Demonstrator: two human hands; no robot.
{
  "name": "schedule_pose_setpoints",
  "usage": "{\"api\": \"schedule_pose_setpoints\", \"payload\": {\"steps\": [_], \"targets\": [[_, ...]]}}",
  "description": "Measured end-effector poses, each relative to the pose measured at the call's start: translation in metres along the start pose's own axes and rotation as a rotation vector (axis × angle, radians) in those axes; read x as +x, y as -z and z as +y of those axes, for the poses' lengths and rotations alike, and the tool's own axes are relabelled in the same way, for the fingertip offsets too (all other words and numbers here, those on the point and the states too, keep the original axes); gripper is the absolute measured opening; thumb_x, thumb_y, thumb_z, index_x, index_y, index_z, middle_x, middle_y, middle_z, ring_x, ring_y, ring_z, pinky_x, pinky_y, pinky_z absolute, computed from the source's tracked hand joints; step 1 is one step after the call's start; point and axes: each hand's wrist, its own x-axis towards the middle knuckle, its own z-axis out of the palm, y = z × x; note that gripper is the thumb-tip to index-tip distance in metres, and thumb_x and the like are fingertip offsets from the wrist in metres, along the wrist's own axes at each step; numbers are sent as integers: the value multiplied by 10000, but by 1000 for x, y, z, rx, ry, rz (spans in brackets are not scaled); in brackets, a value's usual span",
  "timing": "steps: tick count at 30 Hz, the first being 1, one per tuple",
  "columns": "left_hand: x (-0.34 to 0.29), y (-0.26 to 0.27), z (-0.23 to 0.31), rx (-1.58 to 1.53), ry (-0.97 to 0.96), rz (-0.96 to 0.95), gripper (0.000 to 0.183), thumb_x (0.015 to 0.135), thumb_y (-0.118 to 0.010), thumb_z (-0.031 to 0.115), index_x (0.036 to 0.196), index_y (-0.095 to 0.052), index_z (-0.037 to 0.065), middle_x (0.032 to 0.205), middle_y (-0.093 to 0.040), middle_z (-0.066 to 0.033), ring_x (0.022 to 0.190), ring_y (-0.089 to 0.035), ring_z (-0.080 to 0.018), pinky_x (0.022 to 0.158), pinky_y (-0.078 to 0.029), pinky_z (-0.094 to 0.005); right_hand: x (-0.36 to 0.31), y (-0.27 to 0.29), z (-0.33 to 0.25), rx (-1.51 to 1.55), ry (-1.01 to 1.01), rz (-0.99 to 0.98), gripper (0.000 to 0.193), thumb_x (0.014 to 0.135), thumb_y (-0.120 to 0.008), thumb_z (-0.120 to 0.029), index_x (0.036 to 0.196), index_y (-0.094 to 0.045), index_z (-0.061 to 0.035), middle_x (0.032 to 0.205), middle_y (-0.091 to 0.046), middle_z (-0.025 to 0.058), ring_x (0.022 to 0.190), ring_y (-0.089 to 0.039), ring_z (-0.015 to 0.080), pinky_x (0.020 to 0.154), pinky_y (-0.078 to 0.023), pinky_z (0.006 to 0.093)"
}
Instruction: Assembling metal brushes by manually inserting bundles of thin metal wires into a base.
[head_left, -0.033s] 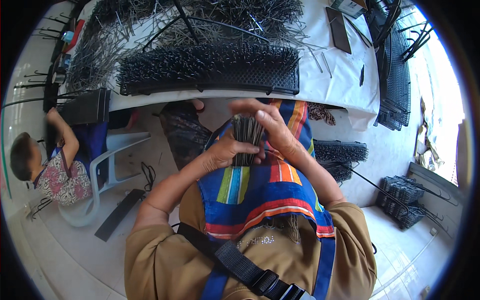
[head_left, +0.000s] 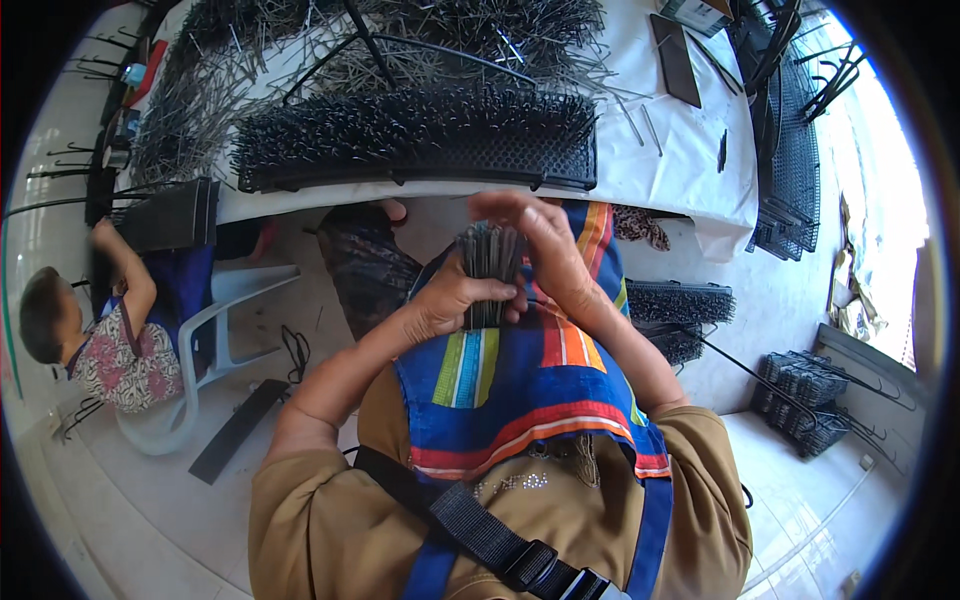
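Observation:
My left hand (head_left: 447, 298) is wrapped round an upright bundle of thin dark metal rods (head_left: 489, 262), held over my lap in front of the striped apron (head_left: 510, 385). Just above and right of the rod ends is my right hand (head_left: 548, 240), its fingers stretched and curved over toward the bundle's top, with nothing seen in it. Beyond both hands, along the table's near edge, stands a black mesh rack (head_left: 420, 140) packed with short upright dark rods; its right part shows bare mesh.
Loose rods (head_left: 190, 125) lie heaped on the white-covered table (head_left: 690, 160). To the left a person (head_left: 125, 350) sits on a pale plastic chair (head_left: 225, 330). More filled racks (head_left: 680, 303) are low on the right, and wire baskets (head_left: 805, 400) stand on the floor.
My right hand has shifted slightly up and to the right, away from the rod ends. The left hand keeps its grip on the bundle.

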Motion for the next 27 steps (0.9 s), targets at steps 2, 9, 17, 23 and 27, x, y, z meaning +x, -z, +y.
{"api": "schedule_pose_setpoints", "payload": {"steps": [2, 9, 17, 23, 27], "targets": [[10, -2, 7, -45, -88, 33, 227, 814, -610, 34, 1035, -588, -16, 853, -653, -133, 796, -656, -228, 726, -549, -348, 7, 15, 9, 177, -30, 280, 372, 944, -510, -323, 1029, -640, 14, 925, -672, 92, 832, -617, 145, 793, -490, 292], [94, 46, -12, -172, -83, 411, 132, 783, -670, 31, 910, -654, -6, 773, -669, -95, 655, -649, -194, 610, -542, -308, -6, 64, 52, -112, -358, 438, 196, 883, -613, -162, 972, -642, 10, 771, -651, 44, 660, -587, 94, 604, -477, 226], [92, 25, -18, -123, -81, 367, 206, 783, -639, 1, 988, -638, 21, 799, -670, -94, 648, -642, -184, 606, -535, -293, 17, 61, 45, -141, -370, 470, 93, 801, -663, -65, 838, -649, 19, 658, -610, 25, 535, -537, 75, 491, -435, 229], [89, 21, -3, -160, -37, 369, 216, 777, -625, -7, 990, -633, 25, 797, -674, -99, 652, -650, -192, 606, -545, -310, 19, 62, 46, -233, -280, 541, 44, 778, -672, -27, 814, -669, -2, 671, -618, 7, 532, -507, 53, 474, -397, 213], [90, 26, -1, -213, 21, 382, 280, 755, -594, -54, 1028, -618, 5, 804, -675, -114, 680, -678, -222, 629, -576, -348, 21, 58, 41, 40, -242, 572, 123, 802, -656, 13, 922, -650, -11, 752, -645, 15, 545, -518, 50, 484, -410, 192]]}}
